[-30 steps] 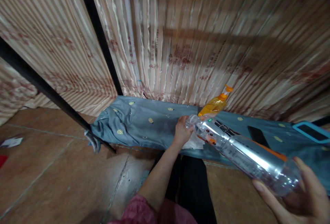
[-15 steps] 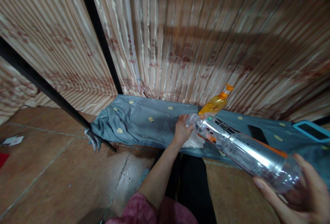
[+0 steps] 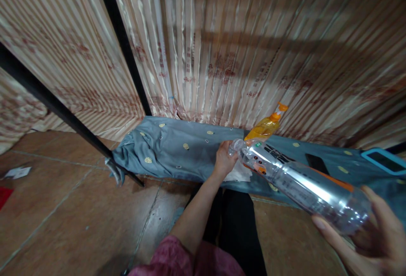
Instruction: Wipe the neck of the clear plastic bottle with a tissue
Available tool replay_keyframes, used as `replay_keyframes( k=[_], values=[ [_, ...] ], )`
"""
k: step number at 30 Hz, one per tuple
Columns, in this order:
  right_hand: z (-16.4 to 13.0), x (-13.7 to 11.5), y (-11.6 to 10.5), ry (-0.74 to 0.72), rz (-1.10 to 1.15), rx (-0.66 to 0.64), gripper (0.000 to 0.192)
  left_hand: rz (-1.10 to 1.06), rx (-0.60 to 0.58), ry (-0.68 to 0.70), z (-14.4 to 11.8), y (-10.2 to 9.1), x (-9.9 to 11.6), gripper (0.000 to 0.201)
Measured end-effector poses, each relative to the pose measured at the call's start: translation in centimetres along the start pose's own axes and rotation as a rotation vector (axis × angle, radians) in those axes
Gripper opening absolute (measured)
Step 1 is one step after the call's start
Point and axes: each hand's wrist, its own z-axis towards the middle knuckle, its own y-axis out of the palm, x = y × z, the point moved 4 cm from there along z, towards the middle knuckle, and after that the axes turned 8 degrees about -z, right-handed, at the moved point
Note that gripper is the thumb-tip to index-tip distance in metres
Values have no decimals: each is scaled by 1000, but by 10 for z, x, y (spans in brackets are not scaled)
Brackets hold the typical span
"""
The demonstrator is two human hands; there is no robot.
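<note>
A large clear plastic bottle (image 3: 304,183) with a silver and orange label lies slanted in the air, its neck towards the upper left. My left hand (image 3: 224,159) is closed on the neck end. At the base, my right hand (image 3: 371,233) grips the bottle with the thumb below and fingers on the far side. Behind the bottle's neck stands a pump bottle (image 3: 262,128) of yellow liquid with an orange pump top, its lower part hidden. Under my left hand a white sheet of paper (image 3: 239,173) lies on the cloth.
A grey-blue cloth (image 3: 171,149) with yellow pineapple prints covers the low bench. A black phone (image 3: 317,164) and a blue-framed object (image 3: 383,161) lie to the right. Black poles (image 3: 123,47) stand at the left, before a striped curtain (image 3: 222,56). Papers (image 3: 18,172) lie on the tiled floor.
Almost nothing differs. Both hands keep hold of the bottle in nearly the same place, and the view has shifted very slightly.
</note>
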Motion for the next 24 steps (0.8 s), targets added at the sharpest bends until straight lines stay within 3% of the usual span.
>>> replay_keyframes(
  k=[24],
  values=[
    [3,-1,-1,-32,-18,-28,102,17,3,17,1,0,-1,19]
  ],
)
